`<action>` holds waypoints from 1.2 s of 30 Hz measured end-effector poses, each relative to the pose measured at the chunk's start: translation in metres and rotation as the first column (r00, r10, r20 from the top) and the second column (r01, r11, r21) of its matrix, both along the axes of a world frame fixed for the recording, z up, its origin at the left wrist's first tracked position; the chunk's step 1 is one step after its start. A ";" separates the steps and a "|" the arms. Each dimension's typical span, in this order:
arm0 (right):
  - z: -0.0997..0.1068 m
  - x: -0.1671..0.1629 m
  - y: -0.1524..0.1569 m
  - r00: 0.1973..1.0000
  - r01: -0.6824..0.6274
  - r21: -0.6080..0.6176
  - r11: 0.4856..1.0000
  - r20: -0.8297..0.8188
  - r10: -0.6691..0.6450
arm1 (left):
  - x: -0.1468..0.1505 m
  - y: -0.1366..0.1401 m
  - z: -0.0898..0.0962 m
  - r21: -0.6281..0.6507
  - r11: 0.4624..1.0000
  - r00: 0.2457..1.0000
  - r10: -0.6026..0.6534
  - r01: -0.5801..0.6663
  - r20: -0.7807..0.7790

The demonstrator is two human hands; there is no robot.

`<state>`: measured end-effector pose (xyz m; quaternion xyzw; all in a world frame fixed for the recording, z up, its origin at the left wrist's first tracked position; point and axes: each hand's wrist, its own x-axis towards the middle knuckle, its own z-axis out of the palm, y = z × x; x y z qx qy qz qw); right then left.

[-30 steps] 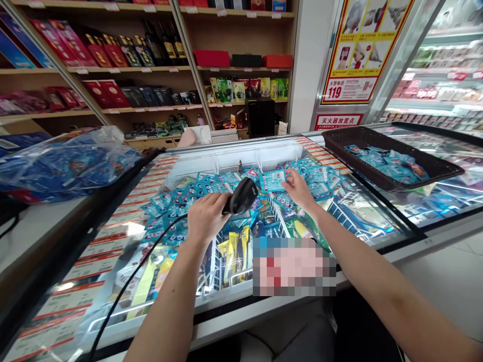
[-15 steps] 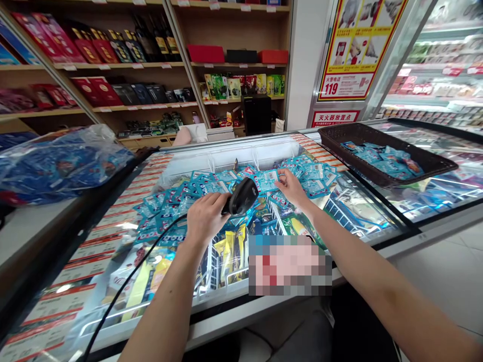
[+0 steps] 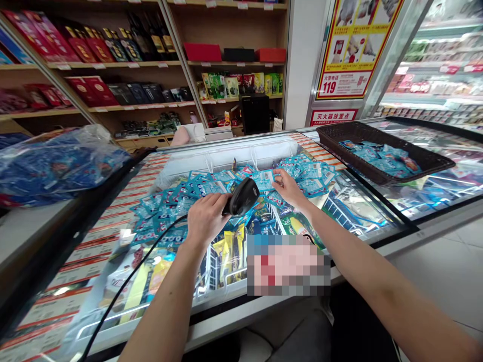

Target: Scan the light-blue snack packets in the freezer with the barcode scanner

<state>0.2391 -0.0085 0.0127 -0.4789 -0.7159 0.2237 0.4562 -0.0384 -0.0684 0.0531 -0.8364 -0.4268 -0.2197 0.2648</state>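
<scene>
My left hand [image 3: 207,216] is wrapped round the handle of a black barcode scanner [image 3: 244,197], whose head points up and to the right. From it a black cable [image 3: 128,284] runs down to the lower left. Between finger and thumb, my right hand [image 3: 287,187] grips the right end of a small blue packet [image 3: 264,180], just beyond the scanner head. A barcode shows on the packet's white patch. Under and around both hands, many like blue packets [image 3: 166,206] lie spread on the freezer's glass top [image 3: 124,271].
A dark brown basket [image 3: 339,146] with more blue packets stands at the right. At the left lies a clear plastic bag [image 3: 64,161] of blue packages. Yellow packs [image 3: 230,251] and wire baskets show through the glass. Stocked shelves [image 3: 132,64] rise behind. A blurred patch covers the front edge.
The whole view has shifted slightly. Both hands keep their holds on the scanner and the packet, and the packet's barcode now shows a little more plainly.
</scene>
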 end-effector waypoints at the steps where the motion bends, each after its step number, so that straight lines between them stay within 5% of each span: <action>1: 0.000 0.000 0.000 1.000 0.000 -0.001 1.000 -0.004 0.000 | 0.000 0.000 0.000 -0.004 1.000 1.000 0.001 -0.001 0.003; 36: 0.004 -0.001 -0.005 0.998 0.055 -0.007 0.998 -0.025 -0.055 | -0.001 0.001 0.000 0.032 0.999 1.000 0.005 -0.006 0.027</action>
